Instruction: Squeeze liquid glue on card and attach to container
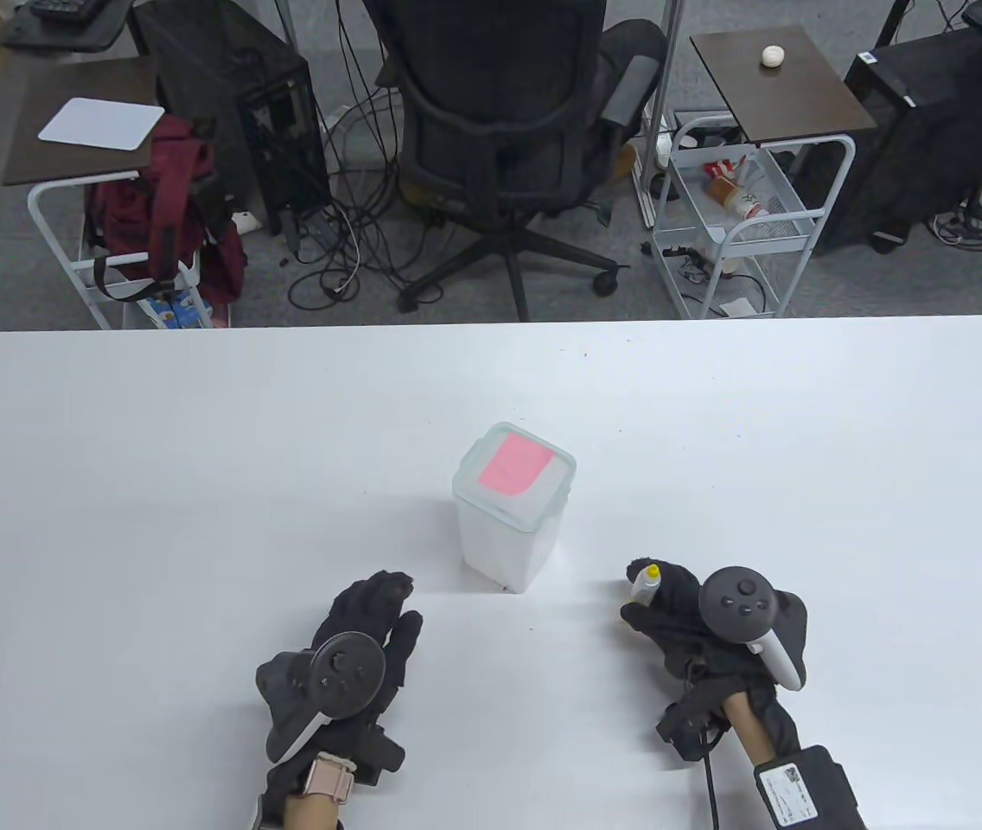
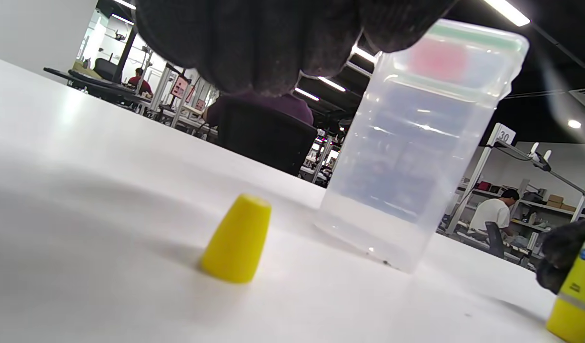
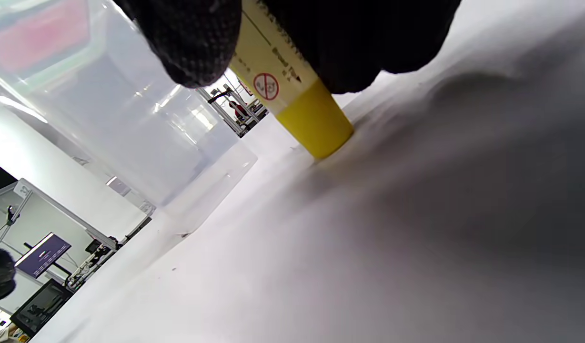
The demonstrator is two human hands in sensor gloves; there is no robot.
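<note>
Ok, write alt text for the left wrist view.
A small yellow cone-shaped cap stands alone on the white table, beside a tall translucent plastic container with a pink card showing at its lidded top. The gloved left hand hangs above; a yellow-based glue bottle stands at the right edge.

white table [image 1: 197, 450], container [image 1: 513, 519], yellow cap [image 2: 237, 238]
</note>
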